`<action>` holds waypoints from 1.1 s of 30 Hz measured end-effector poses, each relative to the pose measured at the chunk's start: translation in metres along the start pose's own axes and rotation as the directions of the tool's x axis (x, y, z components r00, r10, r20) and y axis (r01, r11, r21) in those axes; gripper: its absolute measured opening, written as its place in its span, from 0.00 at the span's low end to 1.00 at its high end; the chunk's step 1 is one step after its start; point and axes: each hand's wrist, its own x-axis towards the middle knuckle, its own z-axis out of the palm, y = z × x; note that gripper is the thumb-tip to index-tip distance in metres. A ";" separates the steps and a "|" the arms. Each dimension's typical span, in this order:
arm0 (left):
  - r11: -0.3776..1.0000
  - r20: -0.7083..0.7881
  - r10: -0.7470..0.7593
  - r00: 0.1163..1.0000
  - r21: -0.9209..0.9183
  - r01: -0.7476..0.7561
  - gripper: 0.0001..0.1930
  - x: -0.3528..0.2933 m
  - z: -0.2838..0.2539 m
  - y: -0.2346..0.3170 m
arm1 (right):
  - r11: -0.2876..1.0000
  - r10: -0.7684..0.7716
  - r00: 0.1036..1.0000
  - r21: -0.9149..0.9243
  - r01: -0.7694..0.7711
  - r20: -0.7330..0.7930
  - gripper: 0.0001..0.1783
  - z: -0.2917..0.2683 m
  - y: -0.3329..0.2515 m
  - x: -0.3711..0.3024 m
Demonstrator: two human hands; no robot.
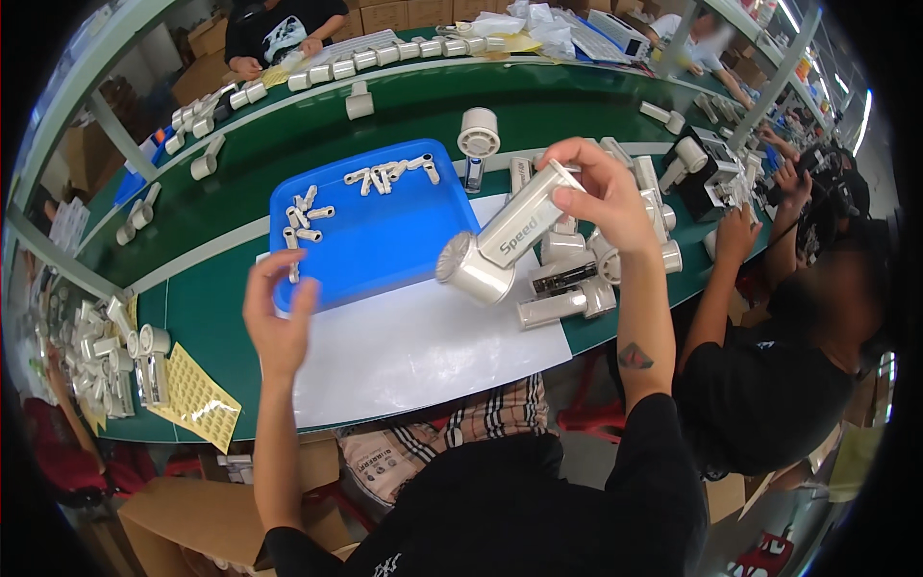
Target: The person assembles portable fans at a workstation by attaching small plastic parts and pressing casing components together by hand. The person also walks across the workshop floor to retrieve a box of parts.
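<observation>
A white handheld fan (505, 236) with a round head and a long handle is tilted in the air over the tray's right edge. My right hand (604, 192) is closed on the end of its handle, fan head toward the lower left. At the lower left corner of the blue tray (385, 252), my left hand (277, 313) has its thumb and fingers apart, with nothing seen held. Close to its fingertips are small white hinged parts (306, 213) inside the tray. More of these small parts (389, 173) lie along the tray's far side.
White paper (433, 351) lies under the tray. Several white fans (567, 303) are piled right of it, and one fan (478, 135) stands behind. Left are more fans (149, 356) and a yellow sticker sheet (197, 399). A co-worker (788, 375) sits close on my right. A green conveyor (413, 101) carries fans.
</observation>
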 end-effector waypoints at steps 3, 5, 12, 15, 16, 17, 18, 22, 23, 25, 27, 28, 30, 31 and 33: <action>0.991 0.275 0.120 0.954 -0.082 -0.101 0.39 -0.005 0.028 0.052 | 0.881 0.271 0.958 0.423 -0.211 -0.088 0.17 0.027 0.005 -0.012; 0.982 0.324 0.163 0.932 -0.147 -0.121 0.49 -0.014 0.040 0.062 | 0.730 0.351 0.936 0.625 -0.276 0.004 0.16 0.050 0.019 -0.017; 0.908 0.203 -0.131 0.970 -0.368 0.199 0.48 -0.041 0.026 0.041 | 0.787 0.541 0.794 0.167 -0.594 0.277 0.14 0.092 0.017 -0.020; 0.978 0.263 -0.106 0.959 -0.146 0.148 0.48 -0.049 0.009 0.023 | 0.810 0.562 0.769 -0.016 -0.586 0.305 0.18 0.114 0.022 -0.010; 0.997 0.321 -0.066 0.945 -0.017 0.075 0.48 -0.051 0.004 0.020 | 0.803 0.589 0.741 -0.136 -0.580 0.323 0.20 0.119 0.024 -0.007; 0.988 0.300 -0.101 0.949 -0.081 0.131 0.47 -0.056 0.004 0.016 | 0.815 0.576 0.757 -0.145 -0.561 0.309 0.24 0.127 0.022 -0.003; 0.988 0.288 -0.110 0.951 -0.074 0.136 0.47 -0.060 0.002 0.014 | 0.817 0.572 0.753 -0.147 -0.558 0.324 0.24 0.131 0.021 0.001; 0.922 0.305 -0.313 0.899 -0.131 0.365 0.39 -0.065 -0.004 0.006 | 0.721 0.682 0.570 -0.551 -0.419 0.458 0.27 0.143 0.042 0.022; 0.941 0.313 -0.286 0.906 -0.088 0.328 0.38 -0.064 -0.002 0.000 | 0.739 0.510 0.745 -0.663 -0.122 0.431 0.24 0.147 0.058 0.025; 0.932 0.327 -0.312 0.892 -0.075 0.354 0.36 -0.069 0.001 -0.016 | 0.622 0.403 0.827 -0.780 0.067 0.392 0.18 0.157 0.063 0.050; 0.953 0.310 -0.293 0.904 0.015 0.303 0.37 -0.072 0.005 -0.024 | 0.682 0.326 0.872 -0.730 0.051 0.366 0.15 0.161 0.083 0.085; 0.960 0.295 -0.278 0.914 0.110 0.256 0.38 -0.073 0.006 -0.025 | 0.689 0.263 0.899 -0.721 0.079 0.350 0.14 0.166 0.097 0.101; 0.960 0.281 -0.278 0.918 0.103 0.259 0.38 -0.073 0.015 -0.023 | 0.688 0.200 0.929 -0.720 0.094 0.312 0.13 0.174 0.128 0.118; 0.962 0.207 -0.268 0.941 0.012 0.272 0.37 -0.073 0.019 -0.022 | 0.690 0.106 0.941 -0.706 0.163 0.321 0.13 0.182 0.142 0.126; 0.940 0.105 -0.294 0.950 -0.150 0.307 0.35 -0.078 0.026 -0.031 | 0.687 0.000 0.943 -0.685 0.242 0.334 0.14 0.207 0.152 0.139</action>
